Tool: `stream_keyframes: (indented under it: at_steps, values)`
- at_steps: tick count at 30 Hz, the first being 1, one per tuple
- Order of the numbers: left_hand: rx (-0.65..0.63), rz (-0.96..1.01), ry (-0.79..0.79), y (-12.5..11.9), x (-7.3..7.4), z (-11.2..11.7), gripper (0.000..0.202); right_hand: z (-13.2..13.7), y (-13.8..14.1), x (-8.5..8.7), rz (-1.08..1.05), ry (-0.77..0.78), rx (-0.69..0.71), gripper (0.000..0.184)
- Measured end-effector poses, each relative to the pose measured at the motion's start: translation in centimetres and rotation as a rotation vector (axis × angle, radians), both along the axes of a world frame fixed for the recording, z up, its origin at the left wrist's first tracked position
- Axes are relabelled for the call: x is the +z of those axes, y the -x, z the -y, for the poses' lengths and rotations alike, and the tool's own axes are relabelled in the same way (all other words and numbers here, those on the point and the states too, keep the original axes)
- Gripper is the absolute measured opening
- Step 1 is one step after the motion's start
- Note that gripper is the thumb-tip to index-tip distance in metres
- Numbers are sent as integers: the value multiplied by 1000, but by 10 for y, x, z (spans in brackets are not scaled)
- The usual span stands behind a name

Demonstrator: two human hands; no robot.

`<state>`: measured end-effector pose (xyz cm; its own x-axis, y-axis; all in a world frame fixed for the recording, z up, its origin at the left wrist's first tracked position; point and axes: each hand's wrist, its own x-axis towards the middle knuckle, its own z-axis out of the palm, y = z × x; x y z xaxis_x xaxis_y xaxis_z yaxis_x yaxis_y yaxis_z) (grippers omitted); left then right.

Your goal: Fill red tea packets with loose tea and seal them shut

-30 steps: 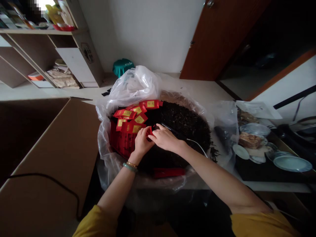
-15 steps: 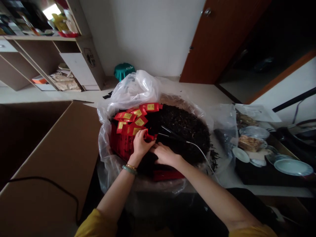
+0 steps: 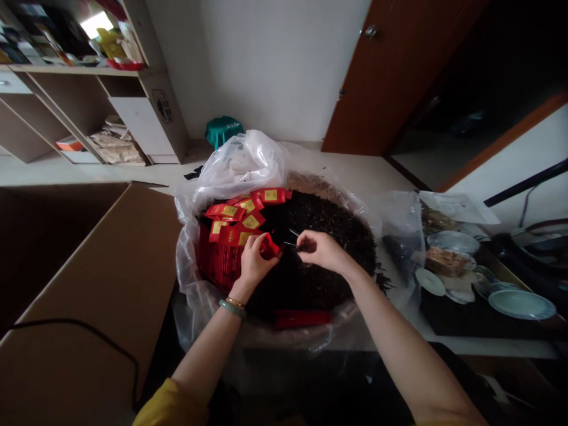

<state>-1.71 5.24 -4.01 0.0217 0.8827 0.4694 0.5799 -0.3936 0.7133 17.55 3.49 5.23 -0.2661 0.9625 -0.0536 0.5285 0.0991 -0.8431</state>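
Observation:
My left hand (image 3: 255, 263) pinches a small red packet (image 3: 268, 245), its mouth end toward the right. Just right of it, my right hand (image 3: 322, 251) is closed around a slim dark two-pronged tool (image 3: 293, 244) like large tweezers. Only the tool's thin shiny tips show past my fingers. Both hands are over dark loose tea leaves (image 3: 337, 213) in a wide round container lined with clear plastic (image 3: 189, 296). Several red packets with gold labels (image 3: 251, 221) lie in a pile beyond my left hand. Rows of red packets (image 3: 217, 260) stand to its left.
More red packets (image 3: 304, 318) lie at the container's near edge. A large cardboard box (image 3: 102, 284) stands at left. On the right, a dark tray holds a pale dish (image 3: 521, 303) and bagged goods. Behind are a shelf unit (image 3: 142, 127) and a brown door (image 3: 377, 77).
My right hand has moved from beside my left fingers up and right onto the two-pronged tool, which lay uncovered. My left hand stays with its red packet, whose mouth now shows more.

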Motion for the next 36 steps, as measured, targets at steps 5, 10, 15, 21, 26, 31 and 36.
stream_keyframes:
  at_steps: [5,10,15,21,26,31,36]
  values:
    - [-5,-28,-19,1,-4,-2,61,-18,30,24,-172,-2,-36,16]
    - [3,-32,-19,1,-5,-2,59,-29,49,20,-57,23,-29,19]
    - [3,-40,-36,0,-2,-1,56,-27,46,23,147,-41,-30,23]
    - [-35,-49,-49,-1,1,1,53,-22,49,29,424,-196,44,23]
    - [-15,-32,-65,-1,1,1,53,-17,47,30,443,-181,85,22]
    - [-71,17,-34,-1,4,2,56,-11,47,27,687,-166,189,23]
    - [-82,74,-16,-3,2,2,54,-12,47,23,490,-262,-21,19]
